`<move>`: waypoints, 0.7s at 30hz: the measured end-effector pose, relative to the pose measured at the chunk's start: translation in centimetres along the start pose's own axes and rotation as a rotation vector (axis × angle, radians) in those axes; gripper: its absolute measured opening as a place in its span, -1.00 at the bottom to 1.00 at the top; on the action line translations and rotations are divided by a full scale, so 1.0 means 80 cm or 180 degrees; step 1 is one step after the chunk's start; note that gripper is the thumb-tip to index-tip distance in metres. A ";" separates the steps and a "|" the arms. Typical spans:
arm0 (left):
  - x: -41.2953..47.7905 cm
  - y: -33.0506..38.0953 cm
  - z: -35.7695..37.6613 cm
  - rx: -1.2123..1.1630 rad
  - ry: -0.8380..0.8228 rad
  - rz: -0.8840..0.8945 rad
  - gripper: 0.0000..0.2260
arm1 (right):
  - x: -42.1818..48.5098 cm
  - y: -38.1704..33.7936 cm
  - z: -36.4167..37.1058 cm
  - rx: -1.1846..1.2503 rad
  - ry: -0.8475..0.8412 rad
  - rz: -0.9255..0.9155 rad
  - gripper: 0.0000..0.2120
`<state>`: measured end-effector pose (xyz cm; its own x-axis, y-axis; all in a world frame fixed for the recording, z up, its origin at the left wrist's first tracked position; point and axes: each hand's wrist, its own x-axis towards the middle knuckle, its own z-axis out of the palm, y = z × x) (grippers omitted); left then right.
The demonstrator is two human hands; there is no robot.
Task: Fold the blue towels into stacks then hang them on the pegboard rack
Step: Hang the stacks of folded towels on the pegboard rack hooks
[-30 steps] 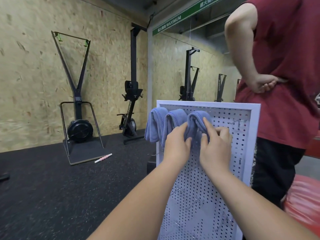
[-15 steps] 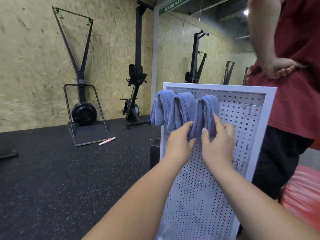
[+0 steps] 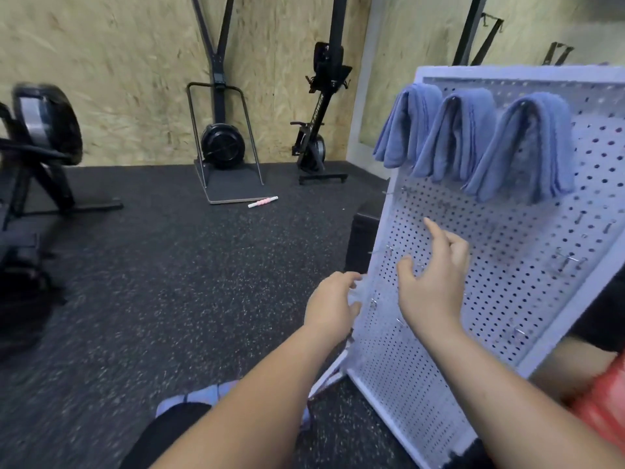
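Note:
Three folded blue towels hang side by side on pegs along the top of the white pegboard rack (image 3: 500, 282): a left towel (image 3: 404, 126), a middle towel (image 3: 455, 137) and a right towel (image 3: 527, 147). My left hand (image 3: 333, 304) is low at the rack's left edge, fingers curled, holding nothing. Spread and empty, my right hand (image 3: 431, 286) hovers in front of the rack's middle, well below the towels. More blue cloth (image 3: 199, 396) lies on the floor by my knee, partly hidden by my left arm.
Black rubber floor spreads to the left. Exercise machines (image 3: 221, 143) stand along the chipboard wall, and another machine (image 3: 33, 143) is at the far left. A pink-and-white roller (image 3: 263, 201) lies on the floor. Another person's leg (image 3: 575, 363) and a red-orange object (image 3: 605, 407) are beside the rack's right edge.
Both hands let go of the right towel and dropped down in front of the rack. The view tilted down and left.

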<state>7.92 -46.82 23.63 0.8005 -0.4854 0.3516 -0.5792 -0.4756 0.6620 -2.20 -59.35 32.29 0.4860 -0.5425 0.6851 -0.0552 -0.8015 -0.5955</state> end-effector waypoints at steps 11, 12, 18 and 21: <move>-0.167 -0.218 0.005 0.0792 -0.0870 -0.1503 -0.55 | -0.175 0.052 0.157 -0.0325 -0.1955 0.0867 -0.43; -0.180 -0.233 0.005 0.0791 -0.0890 -0.1644 -0.55 | -0.188 0.055 0.169 -0.0370 -0.2132 0.0878 -0.41; -0.232 -0.298 -0.004 0.0755 -0.0813 -0.2242 -0.55 | -0.243 0.062 0.245 -0.0666 -0.3196 0.0855 -0.43; -0.244 -0.325 -0.007 0.0773 -0.0790 -0.2450 -0.54 | -0.266 0.060 0.283 -0.0937 -0.3770 0.0759 -0.42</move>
<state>7.45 -24.56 -0.03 0.9448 -0.0949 -0.3137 0.0741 -0.8704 0.4867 6.93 -45.96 5.32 0.9160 -0.2439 -0.3183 -0.3692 -0.8231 -0.4315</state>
